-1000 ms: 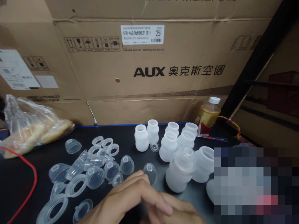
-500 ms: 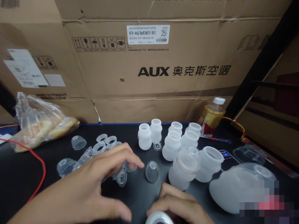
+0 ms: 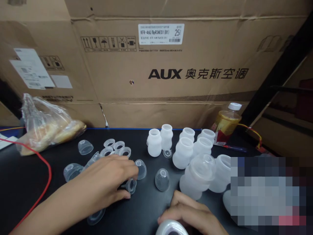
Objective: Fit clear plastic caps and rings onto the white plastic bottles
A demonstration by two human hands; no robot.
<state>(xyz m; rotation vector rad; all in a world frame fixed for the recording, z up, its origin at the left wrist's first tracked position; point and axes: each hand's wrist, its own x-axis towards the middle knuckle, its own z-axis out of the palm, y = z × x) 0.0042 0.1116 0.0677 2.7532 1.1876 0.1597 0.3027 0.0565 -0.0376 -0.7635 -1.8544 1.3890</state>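
My left hand (image 3: 117, 178) is low over the clear plastic parts on the left. Its thumb and fingers close around a small clear flanged piece (image 3: 132, 186), which still rests at table level. Behind those fingers stands a clear dome cap (image 3: 140, 169). Another clear dome cap (image 3: 162, 180) stands between my two hands. At the bottom edge, my right hand (image 3: 188, 212) is wrapped around a whitish bottle (image 3: 171, 227); only its rounded top shows, and the rest is cut off by the frame.
Several frosted bottles (image 3: 183, 153) stand right of centre, one wearing a dome cap (image 3: 204, 166). Clear rings (image 3: 119, 145) lie left of centre. At the back are a bag of bread (image 3: 51, 130), a drink bottle (image 3: 227, 124) and a large carton (image 3: 117, 75). A red cable (image 3: 49, 173) runs along the left.
My left hand has lowered and its spread thumb and fingers have come together at the small flanged piece. My right hand keeps its hold on the bottle. The view has shifted slightly.
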